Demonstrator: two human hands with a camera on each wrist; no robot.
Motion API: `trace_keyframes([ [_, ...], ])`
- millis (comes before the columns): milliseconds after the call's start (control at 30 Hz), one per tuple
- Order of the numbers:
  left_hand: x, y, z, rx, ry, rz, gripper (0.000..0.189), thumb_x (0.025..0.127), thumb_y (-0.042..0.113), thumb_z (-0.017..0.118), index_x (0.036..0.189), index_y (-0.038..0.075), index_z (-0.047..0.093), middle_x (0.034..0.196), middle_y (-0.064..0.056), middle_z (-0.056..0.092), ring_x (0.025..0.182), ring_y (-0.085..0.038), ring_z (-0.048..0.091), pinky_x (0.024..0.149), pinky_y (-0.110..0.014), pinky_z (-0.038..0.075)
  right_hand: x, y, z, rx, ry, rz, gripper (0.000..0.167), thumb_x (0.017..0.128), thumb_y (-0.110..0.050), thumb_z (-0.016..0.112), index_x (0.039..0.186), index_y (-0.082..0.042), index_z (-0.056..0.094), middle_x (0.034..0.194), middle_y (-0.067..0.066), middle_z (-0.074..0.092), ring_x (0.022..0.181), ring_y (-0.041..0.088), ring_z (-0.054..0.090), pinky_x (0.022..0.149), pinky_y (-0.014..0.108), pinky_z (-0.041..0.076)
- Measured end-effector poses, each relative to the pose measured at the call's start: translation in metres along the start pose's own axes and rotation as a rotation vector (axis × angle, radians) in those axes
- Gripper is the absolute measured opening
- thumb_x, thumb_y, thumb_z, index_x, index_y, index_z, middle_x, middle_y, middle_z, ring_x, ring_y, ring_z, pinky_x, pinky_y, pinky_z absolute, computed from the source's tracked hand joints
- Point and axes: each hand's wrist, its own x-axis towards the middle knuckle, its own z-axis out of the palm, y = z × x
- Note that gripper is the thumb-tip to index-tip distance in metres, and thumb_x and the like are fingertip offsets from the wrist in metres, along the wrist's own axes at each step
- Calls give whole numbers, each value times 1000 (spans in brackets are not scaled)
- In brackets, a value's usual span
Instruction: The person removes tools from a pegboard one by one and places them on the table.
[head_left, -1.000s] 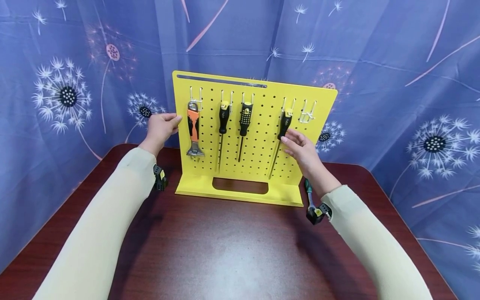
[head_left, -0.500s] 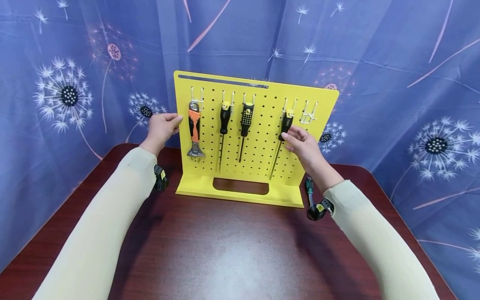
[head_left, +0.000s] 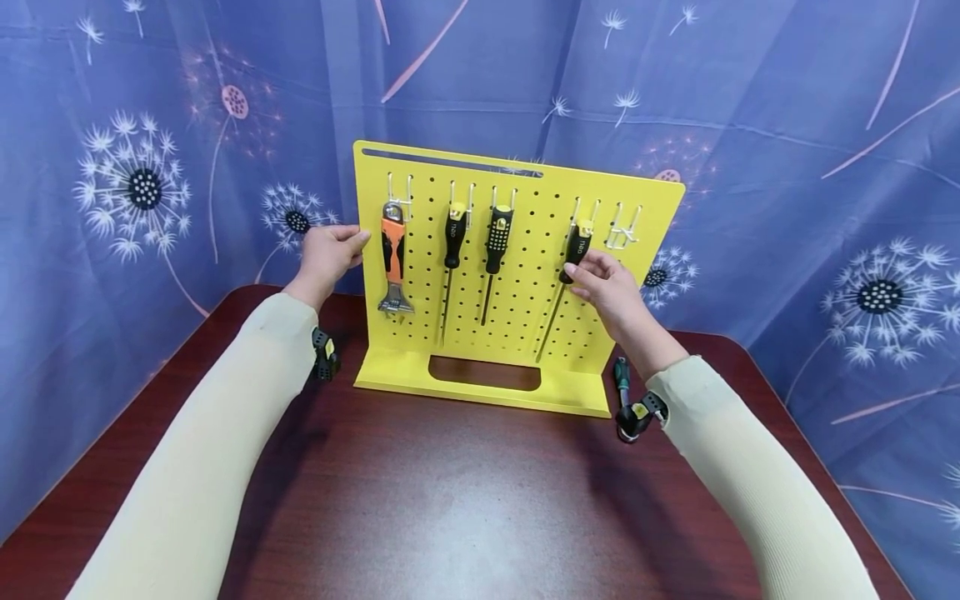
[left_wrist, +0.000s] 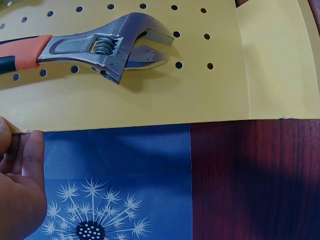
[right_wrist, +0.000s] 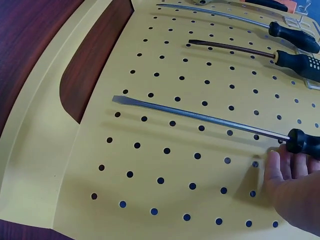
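Observation:
My left hand (head_left: pixel 330 257) pinches the left edge of a yellow pegboard (head_left: pixel 536 233); in the left wrist view its fingertips meet at that edge. Beside it hangs an adjustable wrench (head_left: pixel 393 258) with an orange and black handle, jaw end down. Toward the board's right side, my right hand (head_left: pixel 609 287) has thumb and fingers at the lower handle of a black flathead screwdriver (right_wrist: pixel 200 116). This screwdriver's yellow-tipped handle is up at a hook, and its shaft slants down to the left. Two more screwdrivers, a long one (head_left: pixel 453 242) and a dotted-handled one (head_left: pixel 498 240), hang mid-board.
A white wire hook (head_left: pixel 621 236) at the far right of the board holds no tool. A green-handled tool (head_left: pixel 622 375) lies on the dark wooden table (head_left: pixel 465 492) right of the board, partly covered by the wrist camera. A blue curtain (head_left: pixel 480 67) hangs behind.
My right hand has slid slightly up along the screwdriver handle. My left hand stays at the board's edge. The whole head view has shifted a little, moving the scene rightward.

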Motion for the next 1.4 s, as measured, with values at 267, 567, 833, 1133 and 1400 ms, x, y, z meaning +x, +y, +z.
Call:
trace_keyframes([
  [267, -1, 1, 0, -2, 5, 5, 43, 107, 21, 56, 145, 2, 56, 156, -17, 50, 138, -29, 55, 115, -38, 52, -1, -1, 0, 20, -2, -1, 16, 103, -14, 60, 116, -18, 50, 102, -9, 54, 98, 2, 58, 88, 12, 58],
  [567, 0, 1, 1, 0, 7, -6, 44, 107, 22, 56, 146, 3, 56, 156, -16, 50, 134, -28, 57, 114, -36, 52, -1, 0, -1, 35, 2, -13, 13, 104, -9, 57, 108, -19, 50, 96, -10, 54, 95, 2, 59, 85, 13, 59],
  [833, -1, 1, 2, 7, 5, -16, 44, 107, 23, 56, 147, 5, 55, 157, -15, 50, 136, -27, 56, 114, -36, 52, -4, 1, -1, 16, 1, -25, 12, 105, -8, 55, 105, -17, 49, 92, -8, 50, 92, 3, 58, 83, 12, 60],
  [1133, -2, 0, 0, 3, 0, -6, 44, 107, 22, 55, 148, 4, 53, 157, -17, 49, 138, -29, 55, 115, -36, 52, -17, -1, -1, 12, -20, -28, 9, 106, -8, 52, 103, -14, 47, 90, -9, 49, 90, 3, 57, 83, 12, 59],
  [1400, -2, 0, 0, 8, 9, -4, 43, 107, 23, 56, 146, 4, 56, 155, -17, 52, 135, -28, 57, 114, -36, 52, -27, -6, -2, 27, -46, -37, 8, 106, -6, 52, 104, -13, 49, 88, -9, 52, 89, 2, 60, 82, 15, 61],
])
